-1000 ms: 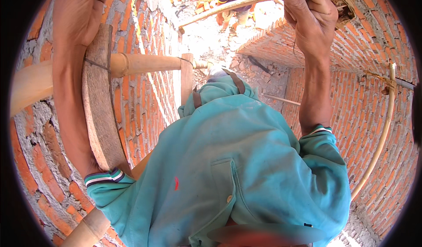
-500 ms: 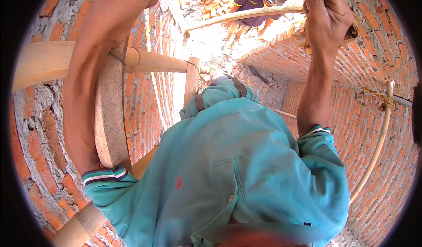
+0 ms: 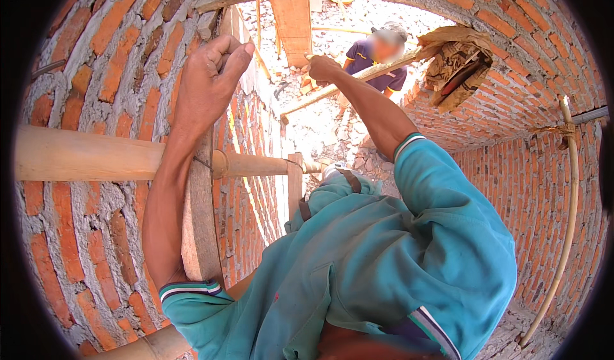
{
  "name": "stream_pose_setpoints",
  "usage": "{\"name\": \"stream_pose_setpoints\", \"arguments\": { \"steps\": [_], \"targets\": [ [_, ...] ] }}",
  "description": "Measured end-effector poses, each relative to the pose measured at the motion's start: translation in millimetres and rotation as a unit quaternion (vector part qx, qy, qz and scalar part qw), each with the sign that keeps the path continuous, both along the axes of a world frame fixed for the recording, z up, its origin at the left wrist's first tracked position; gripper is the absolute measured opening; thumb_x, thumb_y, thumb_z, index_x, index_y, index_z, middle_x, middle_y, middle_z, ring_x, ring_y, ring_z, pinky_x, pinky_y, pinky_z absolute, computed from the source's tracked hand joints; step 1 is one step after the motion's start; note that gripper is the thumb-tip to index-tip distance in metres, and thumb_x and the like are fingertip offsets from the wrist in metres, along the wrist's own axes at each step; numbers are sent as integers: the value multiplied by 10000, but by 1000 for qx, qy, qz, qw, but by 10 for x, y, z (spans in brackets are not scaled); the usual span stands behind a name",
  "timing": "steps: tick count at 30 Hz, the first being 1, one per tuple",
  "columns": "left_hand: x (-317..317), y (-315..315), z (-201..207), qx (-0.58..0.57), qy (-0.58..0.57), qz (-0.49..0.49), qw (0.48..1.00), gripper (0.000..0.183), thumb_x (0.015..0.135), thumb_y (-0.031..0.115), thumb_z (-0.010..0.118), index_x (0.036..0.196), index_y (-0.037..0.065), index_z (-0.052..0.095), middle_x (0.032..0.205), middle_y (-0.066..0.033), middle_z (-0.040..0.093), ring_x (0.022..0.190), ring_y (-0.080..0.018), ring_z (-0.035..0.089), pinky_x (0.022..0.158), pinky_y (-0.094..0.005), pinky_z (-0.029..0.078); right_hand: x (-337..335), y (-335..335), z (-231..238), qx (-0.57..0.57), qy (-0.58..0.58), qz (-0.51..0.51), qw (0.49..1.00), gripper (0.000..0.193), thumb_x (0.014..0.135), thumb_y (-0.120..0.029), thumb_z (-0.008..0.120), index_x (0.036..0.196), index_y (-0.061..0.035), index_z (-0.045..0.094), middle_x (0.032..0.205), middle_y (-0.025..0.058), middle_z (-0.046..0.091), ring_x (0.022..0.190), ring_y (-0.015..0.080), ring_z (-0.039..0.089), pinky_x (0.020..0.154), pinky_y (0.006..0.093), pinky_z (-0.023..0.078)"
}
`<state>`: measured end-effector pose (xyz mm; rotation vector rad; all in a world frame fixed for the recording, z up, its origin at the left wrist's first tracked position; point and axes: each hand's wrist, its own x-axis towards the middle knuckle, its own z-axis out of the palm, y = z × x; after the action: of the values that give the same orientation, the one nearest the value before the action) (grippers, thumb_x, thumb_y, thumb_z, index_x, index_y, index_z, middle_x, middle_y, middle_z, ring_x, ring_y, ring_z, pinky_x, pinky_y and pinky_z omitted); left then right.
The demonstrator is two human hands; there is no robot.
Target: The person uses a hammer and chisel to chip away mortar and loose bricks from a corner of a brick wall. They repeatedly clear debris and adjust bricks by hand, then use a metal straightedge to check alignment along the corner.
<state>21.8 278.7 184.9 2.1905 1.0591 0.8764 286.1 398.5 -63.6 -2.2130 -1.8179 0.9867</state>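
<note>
- clock read from the middle of the head view.
- left hand (image 3: 211,81): 11 o'clock, raised in front of the brick wall (image 3: 70,232); fingers curled narrow, thumb alongside. cannot tell whether anything is gripped.
- plank (image 3: 201,229): 8 o'clock, running up beside the left forearm, which overlaps it; contact unclear.
- bamboo pole (image 3: 89,155): 9 o'clock, thick, level, passing behind the same forearm.
- right hand (image 3: 326,70): 12 o'clock, arm stretched out; fingers bunched narrow. a small pale spot shows at the fingertips, too small to identify; cannot tell if held.
- thin pole (image 3: 368,75): 1 o'clock, slanting, just beside the right hand in view; touch not confirmed.
- brown paper (image 3: 441,49): 2 o'clock, crumpled, at the thin pole's upper end.
- co-worker (image 3: 393,78): 1 o'clock, dark shirt, beyond the thin pole.
- board (image 3: 293,30): 12 o'clock, orange-brown, above the right hand.
- bent stick (image 3: 566,232): between 3 and 4 o'clock.
</note>
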Motion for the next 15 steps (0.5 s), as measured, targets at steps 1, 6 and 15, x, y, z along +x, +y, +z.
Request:
{"name": "stream_pose_setpoints", "arguments": {
  "steps": [1,6,15],
  "targets": [
    [7,31,5,-4,-13,8,1000,367,1037,320,609,786,55,570,638,54,407,598,-49,343,533,-270,288,96,201,-90,21,-17,1,1000,283,882,-160,625,1150,-130,713,819,61,750,712,211,728,645,420,567],
    [-12,24,25,-108,-26,30,993,393,1062,375,536,869,49,640,661,46,453,627,-60,401,573,-268,328,150,702,-399,-7,-163,20,986,370,889,-163,692,1258,-141,695,1062,74,760,905,257,736,730,444,583],
    [18,89,13,-162,-220,152,950,262,1045,354,579,959,111,625,647,108,405,562,-39,332,542,-223,291,-459,92,442,113,416,61,900,785,1019,-670,386,1459,-34,521,1279,152,676,1104,279,638,939,451,496]
  ]
}}
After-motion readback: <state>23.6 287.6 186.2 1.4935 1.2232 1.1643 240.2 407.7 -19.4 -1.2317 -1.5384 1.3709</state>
